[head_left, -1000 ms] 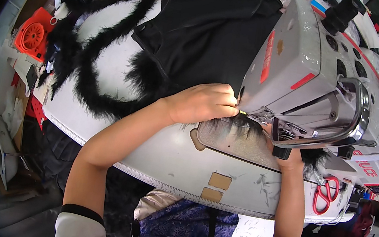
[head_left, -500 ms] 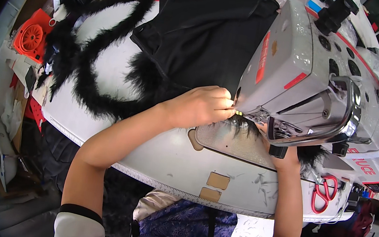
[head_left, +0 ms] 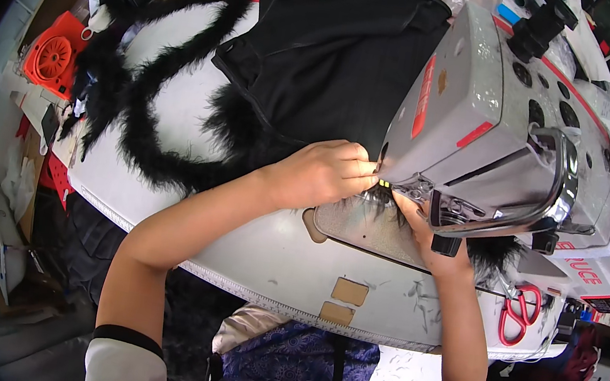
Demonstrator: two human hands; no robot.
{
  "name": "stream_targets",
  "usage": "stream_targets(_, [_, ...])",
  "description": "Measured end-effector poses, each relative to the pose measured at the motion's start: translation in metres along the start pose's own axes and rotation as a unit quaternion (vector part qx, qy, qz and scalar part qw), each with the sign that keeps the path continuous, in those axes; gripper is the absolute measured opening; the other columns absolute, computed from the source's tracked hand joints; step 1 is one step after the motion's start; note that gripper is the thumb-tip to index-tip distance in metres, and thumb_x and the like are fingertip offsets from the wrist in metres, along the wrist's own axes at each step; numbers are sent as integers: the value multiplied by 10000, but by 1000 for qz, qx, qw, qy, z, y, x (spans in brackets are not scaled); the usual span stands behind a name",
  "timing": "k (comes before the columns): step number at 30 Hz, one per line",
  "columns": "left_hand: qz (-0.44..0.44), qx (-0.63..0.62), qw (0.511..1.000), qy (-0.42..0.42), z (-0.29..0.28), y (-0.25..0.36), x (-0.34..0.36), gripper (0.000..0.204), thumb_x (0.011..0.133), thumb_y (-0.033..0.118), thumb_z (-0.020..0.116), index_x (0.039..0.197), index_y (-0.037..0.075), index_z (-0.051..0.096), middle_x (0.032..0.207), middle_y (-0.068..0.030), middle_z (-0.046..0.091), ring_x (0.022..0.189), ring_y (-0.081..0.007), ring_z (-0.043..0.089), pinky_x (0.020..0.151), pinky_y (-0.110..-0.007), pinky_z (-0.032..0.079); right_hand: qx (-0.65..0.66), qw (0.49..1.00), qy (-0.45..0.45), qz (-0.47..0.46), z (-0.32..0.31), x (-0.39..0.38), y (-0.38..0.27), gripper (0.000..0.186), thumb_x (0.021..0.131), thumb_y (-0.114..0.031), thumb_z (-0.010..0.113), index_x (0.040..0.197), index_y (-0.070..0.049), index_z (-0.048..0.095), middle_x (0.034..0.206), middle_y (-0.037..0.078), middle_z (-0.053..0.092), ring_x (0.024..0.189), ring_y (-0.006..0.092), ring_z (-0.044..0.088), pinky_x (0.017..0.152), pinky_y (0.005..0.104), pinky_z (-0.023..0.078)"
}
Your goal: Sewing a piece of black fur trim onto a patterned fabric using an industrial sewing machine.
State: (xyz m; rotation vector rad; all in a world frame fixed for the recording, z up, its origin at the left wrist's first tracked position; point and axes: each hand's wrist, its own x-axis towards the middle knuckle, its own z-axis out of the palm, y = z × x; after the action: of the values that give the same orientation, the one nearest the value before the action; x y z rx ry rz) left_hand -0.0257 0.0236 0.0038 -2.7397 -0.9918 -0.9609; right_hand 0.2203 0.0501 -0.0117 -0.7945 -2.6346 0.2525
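A white sewing machine (head_left: 451,94) stands at the right, its needle area lit and partly hidden by the head. Just left of the needle, my left hand (head_left: 327,172) has its fingers pinched on the edge of a black garment (head_left: 330,69). My right hand (head_left: 431,239) reaches under the machine head from the right, its fingers partly covered; they point at the same edge, where black feather trim (head_left: 389,201) pokes out. More of the trim shows as a long fluffy black strip (head_left: 147,102) looped on the table at the left.
Red-handled scissors (head_left: 520,314) lie on the table right of my forearm. A measuring tape strip (head_left: 259,292) runs along the white table's (head_left: 251,241) front edge. An orange round-grilled device (head_left: 55,56) sits far left. Loose feather bits dot the tabletop.
My right hand has shifted left and inward, so its fingers show more beside the needle. My left hand stays nearly in place, pinching the garment edge.
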Motion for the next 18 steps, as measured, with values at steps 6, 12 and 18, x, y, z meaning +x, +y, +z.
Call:
stream_targets(6, [-7, 24, 1000, -4, -1, 6, -2, 239, 636, 73, 590, 869, 26, 616, 893, -24, 581, 860, -172, 543, 746, -270, 489, 27, 999, 17, 14, -2, 5, -5, 538, 619, 83, 561, 1101, -152, 605, 773, 53, 542, 716, 189, 531, 655, 314, 435])
stream_targets(12, [-19, 21, 1000, 3, 0, 6, 0, 270, 631, 62, 590, 899, 31, 607, 841, -18, 566, 822, -180, 533, 719, -282, 484, 8, 1000, 25, 1, 0, 6, -2, 489, 663, 80, 564, 1093, -149, 606, 773, 69, 558, 722, 206, 551, 658, 318, 445])
stream_targets(18, [-32, -36, 999, 12, 0, -1, -2, 282, 628, 40, 609, 909, 58, 601, 827, -16, 560, 810, -196, 527, 739, -310, 450, 62, 994, 38, 83, 4, 7, -5, 336, 739, -59, 612, 1060, -161, 615, 770, 94, 581, 721, 227, 567, 653, 333, 451])
